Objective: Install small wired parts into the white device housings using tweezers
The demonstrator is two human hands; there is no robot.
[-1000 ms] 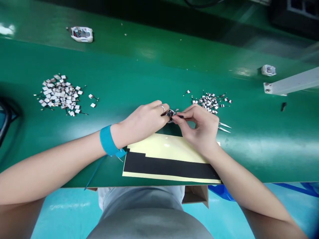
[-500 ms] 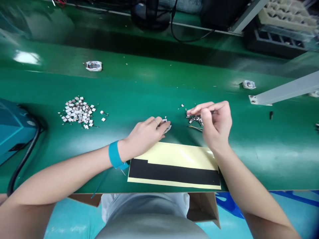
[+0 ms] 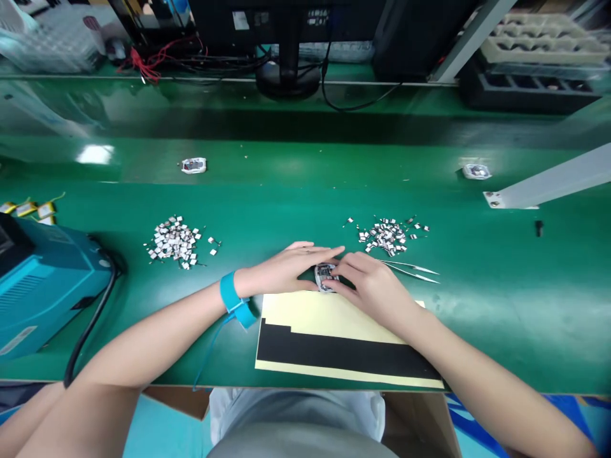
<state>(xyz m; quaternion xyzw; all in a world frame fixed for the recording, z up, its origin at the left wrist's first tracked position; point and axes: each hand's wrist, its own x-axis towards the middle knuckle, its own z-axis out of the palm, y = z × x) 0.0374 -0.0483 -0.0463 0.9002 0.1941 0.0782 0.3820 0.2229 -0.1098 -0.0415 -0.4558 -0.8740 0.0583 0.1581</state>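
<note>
Right hand (image 3: 375, 286) has its fingers curled over a small silver electronic part (image 3: 324, 277), left hand (image 3: 286, 267) lies nearly flat with fingers extended just past it; can't tell if it's actually pinched. Part sits between the hands, just far of a yellow backing sheet (image 3: 324, 318) with a black strip (image 3: 344, 353). Steel tweezers (image 3: 410, 270) lie right of the right hand, near a pile of small metal pieces (image 3: 384, 235); a second pile (image 3: 174, 240) lies well left on the green workbench (image 3: 501, 318). Blue wrist strap (image 3: 230, 292) on left wrist.

The one head-worn camera looks forward and down from just above the person's grey cloth shirt (image 3: 300, 440), close over the bare left hand (image 3: 286, 268) and bare right hand (image 3: 375, 288) – across the long glossy green desk (image 3: 496, 331), out to a black flat monitor (image 3: 286, 32) farther off.
</note>
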